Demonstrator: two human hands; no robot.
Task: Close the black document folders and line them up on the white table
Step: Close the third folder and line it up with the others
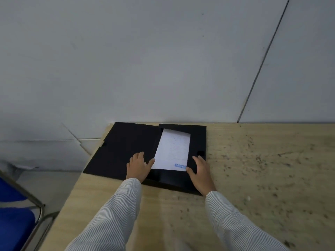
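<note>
Open black folder on table corner, both hands flat on it.

Black document folder (126,151) lies open at frame centre, on the far left corner of a pale wood-grain table (262,169) speckled with dark marks at right. White sheet (172,150) with faint writing and a blue mark at its near right corner sits in the folder's right half, slightly tilted. Left hand (138,166) rests palm-down on the left flap, thumb touching the sheet's edge. Right hand (201,172) rests on the folder's right border, fingers spread. Both sleeves striped. Blue chair (12,223) with metal frame at lower left. Grey-white wall (145,60) fills the upper frame.
</note>
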